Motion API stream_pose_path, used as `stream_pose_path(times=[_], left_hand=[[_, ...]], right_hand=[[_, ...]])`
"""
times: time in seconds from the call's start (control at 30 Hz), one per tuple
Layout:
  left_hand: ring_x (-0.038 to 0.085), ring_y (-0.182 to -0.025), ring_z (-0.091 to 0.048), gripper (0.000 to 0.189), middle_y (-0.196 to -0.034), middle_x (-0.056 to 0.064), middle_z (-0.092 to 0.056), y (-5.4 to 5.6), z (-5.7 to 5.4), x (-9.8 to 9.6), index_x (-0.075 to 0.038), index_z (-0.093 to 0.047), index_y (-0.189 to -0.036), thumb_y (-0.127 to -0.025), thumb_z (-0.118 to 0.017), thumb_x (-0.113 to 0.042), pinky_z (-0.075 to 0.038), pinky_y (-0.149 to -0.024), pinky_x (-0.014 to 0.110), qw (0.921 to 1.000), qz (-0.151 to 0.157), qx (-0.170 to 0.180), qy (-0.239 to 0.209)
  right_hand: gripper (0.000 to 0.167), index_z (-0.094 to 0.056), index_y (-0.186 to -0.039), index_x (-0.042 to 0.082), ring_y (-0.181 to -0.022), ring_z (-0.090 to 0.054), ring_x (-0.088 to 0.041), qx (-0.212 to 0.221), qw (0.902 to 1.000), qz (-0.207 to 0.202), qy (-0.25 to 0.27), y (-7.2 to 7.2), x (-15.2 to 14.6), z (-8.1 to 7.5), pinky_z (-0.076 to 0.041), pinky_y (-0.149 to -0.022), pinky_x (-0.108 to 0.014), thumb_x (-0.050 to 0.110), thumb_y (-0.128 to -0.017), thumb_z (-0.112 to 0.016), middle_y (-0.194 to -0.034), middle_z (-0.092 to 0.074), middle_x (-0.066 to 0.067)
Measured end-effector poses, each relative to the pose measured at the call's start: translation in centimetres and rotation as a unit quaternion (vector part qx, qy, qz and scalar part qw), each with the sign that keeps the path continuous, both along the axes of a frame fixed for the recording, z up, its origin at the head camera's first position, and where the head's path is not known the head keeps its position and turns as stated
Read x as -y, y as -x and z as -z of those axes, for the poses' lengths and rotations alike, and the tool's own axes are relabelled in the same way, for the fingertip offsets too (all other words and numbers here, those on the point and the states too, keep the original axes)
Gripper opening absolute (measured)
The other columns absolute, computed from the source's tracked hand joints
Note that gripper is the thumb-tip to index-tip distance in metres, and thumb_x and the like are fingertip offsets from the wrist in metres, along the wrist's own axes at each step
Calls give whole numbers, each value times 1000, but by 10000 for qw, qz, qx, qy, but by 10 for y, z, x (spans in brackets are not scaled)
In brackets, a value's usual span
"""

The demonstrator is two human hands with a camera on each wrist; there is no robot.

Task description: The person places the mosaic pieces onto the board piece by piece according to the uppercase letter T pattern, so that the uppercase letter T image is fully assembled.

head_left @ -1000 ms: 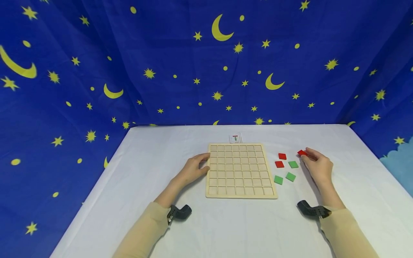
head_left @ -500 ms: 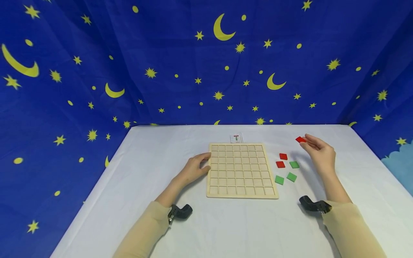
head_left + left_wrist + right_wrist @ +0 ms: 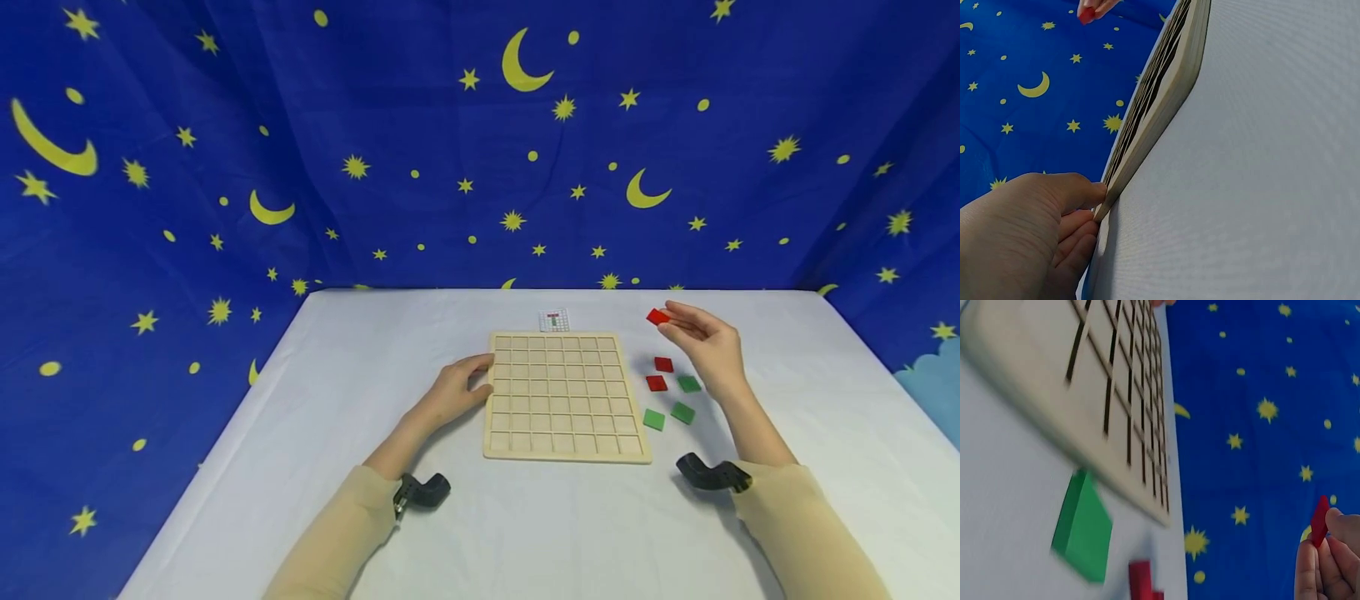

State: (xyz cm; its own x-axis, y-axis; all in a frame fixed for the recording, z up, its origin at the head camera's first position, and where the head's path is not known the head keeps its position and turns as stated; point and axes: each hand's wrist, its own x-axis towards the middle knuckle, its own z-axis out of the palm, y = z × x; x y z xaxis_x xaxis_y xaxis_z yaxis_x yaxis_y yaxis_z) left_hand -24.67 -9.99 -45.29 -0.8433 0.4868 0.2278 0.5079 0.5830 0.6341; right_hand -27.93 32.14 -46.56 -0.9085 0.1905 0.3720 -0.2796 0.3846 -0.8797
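Observation:
A square wooden grid board (image 3: pixel 567 457) lies on the white table, its rows of shallow cells bare. My left hand (image 3: pixel 452 392) touches the board's left edge with thumb and fingertips, which meet the wooden side (image 3: pixel 1166 119) in the left wrist view. Above the table, beyond the loose tiles, my right hand (image 3: pixel 708 342) pinches a red square tile (image 3: pixel 657 317) between thumb and fingers. Two more red tiles (image 3: pixel 663 364) lie right of the board, with three green tiles (image 3: pixel 682 412) around them. One green tile (image 3: pixel 1085 531) looms large in the right wrist view.
Behind the board lies a small printed card (image 3: pixel 554 320) showing a grid with a red and green T shape. A blue cloth (image 3: pixel 420 125) with yellow moons and stars hangs at the back and sides of the table. Each wrist wears a black mount (image 3: pixel 712 473).
My right hand has lifted the red tile off the table, carried it away from me, then moved left with it. The left hand stays at the board's edge.

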Motion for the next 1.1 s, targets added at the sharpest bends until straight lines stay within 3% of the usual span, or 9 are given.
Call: stream_pose_path(times=[0.1,0.27,0.37,0.6,0.83,1.1], left_hand=[[25,-115,-55,53,-131,16,-53,0,1,0,3,-46,-136,-88,-64,-10,-43,-100,32,10000,14,-3,-20],[26,-114,-55,53,-130,17,-53,-1,3,1,4,-46,-136,-88,-65,-9,-43,-100,33,10000,47,27,-61],[26,-115,-54,53,-131,17,-53,-2,3,1,3,-45,-136,-88,-64,-10,-43,-100,33,9999,50,74,-62],[25,-114,-55,52,-130,16,-54,0,5,2,3,-47,-135,-87,-66,-8,-43,-99,32,9999,51,26,-143],[25,-113,-55,52,-128,16,-55,0,4,2,3,-48,-134,-87,-66,-8,-44,-98,32,9999,63,-77,-132],[25,-115,-54,53,-129,16,-54,1,3,2,3,-46,-135,-88,-66,-9,-43,-99,32,9999,63,-35,-133]], right_hand=[[47,-62,-127,20,-101,-60,-11,-13,9994,-326,121,-2,16,-10,-49,-81,-12,29,-83,-73,-120,-63,-1],[47,-60,-127,6,-99,-60,-7,174,9972,-721,114,-27,60,-51,-50,-82,-14,24,-85,-72,-119,-63,-8],[47,-59,-126,1,-95,-61,-2,299,9964,-793,58,-38,81,-66,-50,-81,-13,22,-85,-71,-118,-63,-11],[45,-57,-129,0,-94,-60,-1,295,9926,-1174,-122,-33,105,-67,-49,-81,-12,17,-88,-68,-121,-60,-18],[42,-56,-129,-3,-95,-60,-5,332,9842,-1733,157,-26,124,-67,-50,-80,-15,11,-90,-65,-122,-58,-22],[44,-58,-128,3,-100,-59,-9,448,9783,-2012,230,-22,139,-64,-50,-83,-17,21,-89,-68,-124,-59,-16]])
